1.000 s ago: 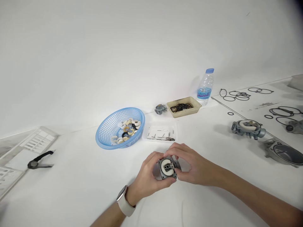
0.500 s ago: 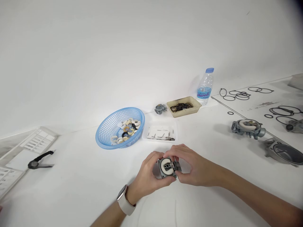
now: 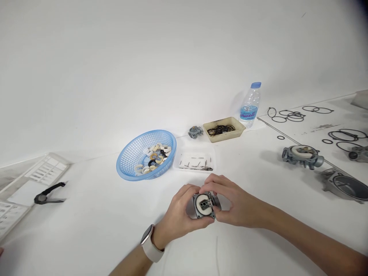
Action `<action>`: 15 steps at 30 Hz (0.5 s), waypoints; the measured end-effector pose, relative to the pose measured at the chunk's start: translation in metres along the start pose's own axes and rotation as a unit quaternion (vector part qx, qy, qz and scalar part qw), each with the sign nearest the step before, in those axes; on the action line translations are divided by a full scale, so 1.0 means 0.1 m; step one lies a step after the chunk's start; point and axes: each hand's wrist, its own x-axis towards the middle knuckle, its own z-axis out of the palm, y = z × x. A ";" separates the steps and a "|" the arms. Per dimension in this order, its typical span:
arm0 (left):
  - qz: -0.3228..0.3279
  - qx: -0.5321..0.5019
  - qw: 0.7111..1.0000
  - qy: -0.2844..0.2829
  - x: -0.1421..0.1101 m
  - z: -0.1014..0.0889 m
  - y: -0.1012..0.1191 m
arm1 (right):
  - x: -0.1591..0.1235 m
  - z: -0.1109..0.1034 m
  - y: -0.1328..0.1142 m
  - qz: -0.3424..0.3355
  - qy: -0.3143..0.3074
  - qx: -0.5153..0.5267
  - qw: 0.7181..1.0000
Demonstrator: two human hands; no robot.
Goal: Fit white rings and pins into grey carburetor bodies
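A small grey metal carburetor body [image 3: 197,214] with a white ring-shaped float [image 3: 201,209] on its upper face rests between my hands, low in the middle of the view. My left hand [image 3: 181,211] grips its left side, thumb along the near edge and fingers at the far edge. On the right, my right hand [image 3: 234,201] closes thumb and fingers on the body around the float's right side. Its fingertips partly hide that side. Just beyond lies a white tray [image 3: 178,167] with thin metal pins in it.
A blue basket [image 3: 123,161] holds white, yellow and black floats. Behind stand another carburetor body [image 3: 195,132], a cream tray [image 3: 230,135] of black rings and a water bottle [image 3: 250,105]. Rightward are a carburetor [image 3: 301,156], a metal bowl [image 3: 345,188] and loose rings. A black watch [image 3: 43,197] lies left.
Both hands keep hold of the carburetor body almost in place. My right fingers have shifted very slightly over the float's right side, and the view has moved a little.
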 end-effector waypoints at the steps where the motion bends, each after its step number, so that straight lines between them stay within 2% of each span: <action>1: 0.002 0.000 1.000 0.000 0.00 0.00 0.00 | 0.00 0.01 0.00 -0.003 0.000 -0.001 1.000; 15: -0.001 -0.004 1.000 0.007 0.02 0.00 0.00 | -0.01 0.00 0.00 0.018 0.000 -0.003 1.000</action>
